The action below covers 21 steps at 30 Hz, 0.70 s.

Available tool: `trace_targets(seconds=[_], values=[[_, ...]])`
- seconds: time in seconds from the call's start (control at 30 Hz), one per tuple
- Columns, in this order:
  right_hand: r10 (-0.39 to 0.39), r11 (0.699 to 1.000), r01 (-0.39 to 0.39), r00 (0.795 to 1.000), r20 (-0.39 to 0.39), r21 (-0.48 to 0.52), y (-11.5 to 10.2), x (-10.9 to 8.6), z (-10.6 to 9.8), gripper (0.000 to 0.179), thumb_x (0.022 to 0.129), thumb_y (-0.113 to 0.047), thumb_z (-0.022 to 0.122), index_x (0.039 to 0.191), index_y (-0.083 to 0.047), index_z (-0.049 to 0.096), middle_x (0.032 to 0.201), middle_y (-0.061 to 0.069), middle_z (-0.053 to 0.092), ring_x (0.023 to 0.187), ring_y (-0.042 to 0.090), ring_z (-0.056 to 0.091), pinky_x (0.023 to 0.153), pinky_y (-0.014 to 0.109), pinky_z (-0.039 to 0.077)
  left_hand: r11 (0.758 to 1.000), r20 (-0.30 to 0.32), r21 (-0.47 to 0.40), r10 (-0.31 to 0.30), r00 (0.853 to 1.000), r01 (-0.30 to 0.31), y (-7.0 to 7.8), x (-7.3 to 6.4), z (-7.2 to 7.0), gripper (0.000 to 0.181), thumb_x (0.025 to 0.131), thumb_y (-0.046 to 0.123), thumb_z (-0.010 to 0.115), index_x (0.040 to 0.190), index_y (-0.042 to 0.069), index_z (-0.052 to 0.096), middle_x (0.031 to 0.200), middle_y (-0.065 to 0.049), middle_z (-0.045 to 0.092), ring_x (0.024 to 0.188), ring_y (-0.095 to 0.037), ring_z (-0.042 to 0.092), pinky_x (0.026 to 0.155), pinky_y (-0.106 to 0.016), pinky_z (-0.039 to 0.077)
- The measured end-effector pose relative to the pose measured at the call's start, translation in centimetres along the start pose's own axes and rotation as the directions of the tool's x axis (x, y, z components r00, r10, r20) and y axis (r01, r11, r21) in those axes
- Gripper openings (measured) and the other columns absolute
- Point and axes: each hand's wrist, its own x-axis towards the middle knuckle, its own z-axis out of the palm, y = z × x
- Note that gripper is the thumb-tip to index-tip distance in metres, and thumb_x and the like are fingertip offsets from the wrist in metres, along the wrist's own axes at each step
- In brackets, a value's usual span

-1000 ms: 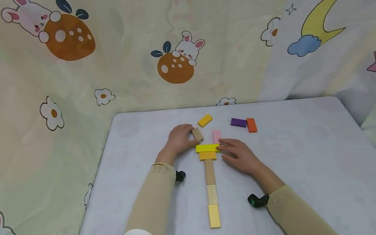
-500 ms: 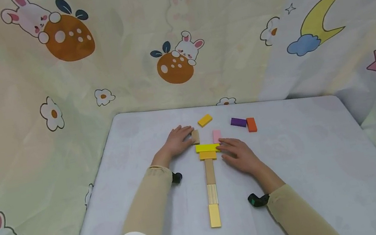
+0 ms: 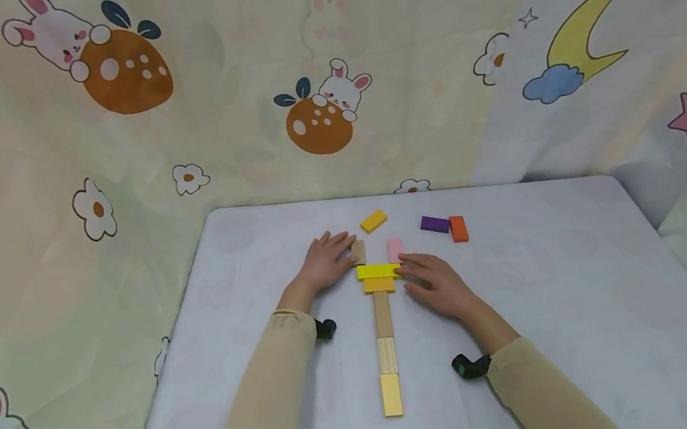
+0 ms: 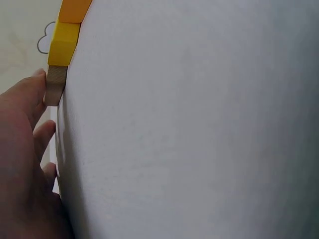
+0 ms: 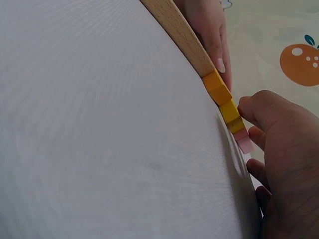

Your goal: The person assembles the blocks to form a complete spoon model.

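My left hand point(image 3: 324, 262) lies with spread fingers at the left side of a brown wooden block point(image 3: 359, 252), index fingertip by its far end and thumb against its side. The block stands at the left end of a bright yellow block point(image 3: 378, 270). My right hand point(image 3: 438, 282) has its fingertips at that yellow block's right end and beside a pink block point(image 3: 395, 249), which extends from the yellow block's far side. In the right wrist view, the thumb point(image 5: 249, 107) is close to the yellow block. An orange-yellow block point(image 3: 379, 285) sits just below the bright yellow one.
A line of light wooden blocks point(image 3: 387, 354) runs toward the person from the orange-yellow block. Farther back on the white table point(image 3: 536, 288) lie a loose yellow block point(image 3: 374, 221), a purple block point(image 3: 435, 224) and a red-orange block point(image 3: 459, 228). A patterned cloth hangs behind.
The brown block has turned from tilted to nearly straight and come up against the bright yellow block. My left hand has drawn slightly left, loosening around it. The right hand stays in place.
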Motion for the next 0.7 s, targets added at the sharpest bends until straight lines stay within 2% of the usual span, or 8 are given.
trace_targets(seconds=[0.47,0.7], values=[[-0.003,1.000,0.003,1.000,-0.003,0.002,0.08,0.09,0.01,0.039,0.098,-0.033,0.059,0.137,-0.031,0.059,0.156,-0.009,0.040,0.146,0.023,0.034,0.121,0.054,0.026,0.999,-0.029,0.050,0.005,1.000,-0.003,0.14,-0.34,0.32,0.058,0.102,0.053,0.042,0.155,0.032,0.031,0.163,0.002,0.029,0.154,-0.033,0.014,0.126,-0.054,0.009],[0.003,1.000,-0.003,1.000,-0.003,-0.004,0.00,-0.04,-0.09,0.040,0.098,-0.033,0.059,0.138,-0.031,0.059,0.156,-0.008,0.041,0.146,0.024,0.034,0.121,0.055,0.026,0.999,-0.017,0.042,-0.003,1.000,0.004,0.41,-0.58,0.18,0.059,0.102,0.055,0.042,0.155,0.033,0.031,0.164,0.003,0.027,0.154,-0.032,0.012,0.126,-0.053,0.008]])
